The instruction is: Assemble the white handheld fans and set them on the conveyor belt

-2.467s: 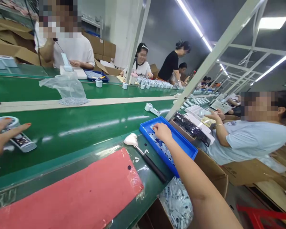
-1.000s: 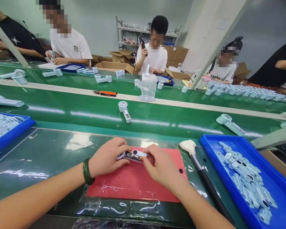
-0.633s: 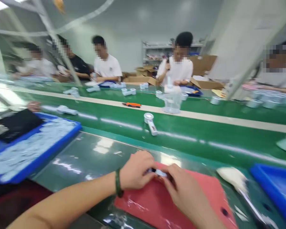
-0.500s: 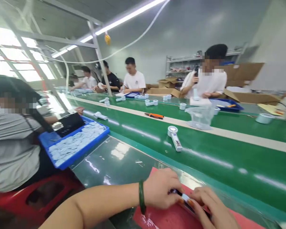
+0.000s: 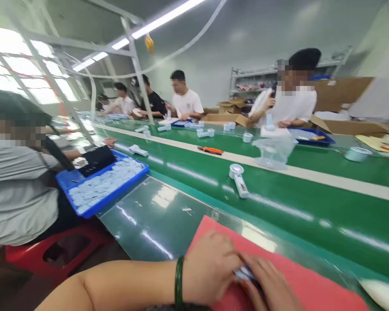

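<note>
My left hand (image 5: 210,268), with a green bangle at the wrist, and my right hand (image 5: 269,285) meet over a red mat (image 5: 298,280) at the bottom edge of the head view. Between the fingers of both hands is a small light-blue device (image 5: 244,273), mostly hidden and blurred. Both hands grip it from opposite sides.
Another light-blue device (image 5: 238,179) lies on the green conveyor belt (image 5: 278,190) ahead. A clear plastic bag (image 5: 274,152) and an orange tool (image 5: 210,150) lie farther back. A blue tray of parts (image 5: 103,183) is at left by a seated person (image 5: 16,172). Several workers sit opposite.
My head has turned left and up, away from the blue tray on the right. Both hands stay on the device over the red mat, now lower in view.
</note>
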Tool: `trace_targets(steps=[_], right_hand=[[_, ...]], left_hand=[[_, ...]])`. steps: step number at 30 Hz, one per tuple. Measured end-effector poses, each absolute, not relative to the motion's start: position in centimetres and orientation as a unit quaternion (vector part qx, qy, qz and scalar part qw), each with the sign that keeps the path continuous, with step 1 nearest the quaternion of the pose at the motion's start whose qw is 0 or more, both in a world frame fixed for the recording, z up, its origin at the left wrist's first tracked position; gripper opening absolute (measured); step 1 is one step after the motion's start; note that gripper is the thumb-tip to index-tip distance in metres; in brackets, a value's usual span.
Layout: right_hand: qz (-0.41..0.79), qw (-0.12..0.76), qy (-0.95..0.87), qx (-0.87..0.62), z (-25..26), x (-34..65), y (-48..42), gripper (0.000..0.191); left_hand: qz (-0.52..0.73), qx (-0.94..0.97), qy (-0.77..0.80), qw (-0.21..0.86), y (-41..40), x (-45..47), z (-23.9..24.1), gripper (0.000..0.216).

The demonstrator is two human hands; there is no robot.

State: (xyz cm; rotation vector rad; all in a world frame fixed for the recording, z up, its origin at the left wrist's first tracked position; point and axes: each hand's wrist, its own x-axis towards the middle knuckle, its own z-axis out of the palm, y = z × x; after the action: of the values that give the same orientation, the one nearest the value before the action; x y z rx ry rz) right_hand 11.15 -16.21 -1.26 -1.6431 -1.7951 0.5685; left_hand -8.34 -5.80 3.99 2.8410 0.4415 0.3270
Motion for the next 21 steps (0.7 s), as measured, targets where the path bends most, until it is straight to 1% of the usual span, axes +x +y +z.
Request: trace_targets(steps=[2,5,9,12,15,18,20,21], right_hand=[[0.208,0.315,-0.674,-0.635,0.7,10.2,-16.7,0.040],[0.222,0.282,-0.682,-0.638,3.2,9.6,-16.6,0.033],[0.204,0.235,-0.705,-0.637,4.2,9.7,-16.7,0.043],[0.184,0.213,-0.700,-0.656,4.2,9.2,-16.7,0.044],[0.197,0.236,-0.692,-0.653,3.9,8.7,-16.3,0.042],[0.203,0.277,-0.687,-0.640,3.6,9.7,-17.1,0.044],[0.146,0.291,-0.681,-0.655,3.7,11.7,-18.9,0.048],[0.097,0.295,-0.671,-0.673,4.0,13.0,-20.0,0.048]], left_hand=[[0.138,0.966,0.157,0.155,-6.2,-8.4,5.2,0.010],[0.172,0.962,0.118,0.179,-5.8,-8.4,6.4,0.015],[0.197,0.969,0.069,0.135,-5.1,-8.3,6.7,0.021],[0.197,0.971,0.069,0.116,-5.2,-8.4,6.8,0.020],[0.177,0.975,0.064,0.120,-5.2,-8.4,7.0,0.018],[0.141,0.985,0.061,0.085,-4.5,-8.4,7.5,0.018],[0.110,0.990,0.069,0.048,-3.4,-8.2,8.1,0.020],[0.091,0.993,0.073,0.025,-2.6,-7.9,8.5,0.020]])
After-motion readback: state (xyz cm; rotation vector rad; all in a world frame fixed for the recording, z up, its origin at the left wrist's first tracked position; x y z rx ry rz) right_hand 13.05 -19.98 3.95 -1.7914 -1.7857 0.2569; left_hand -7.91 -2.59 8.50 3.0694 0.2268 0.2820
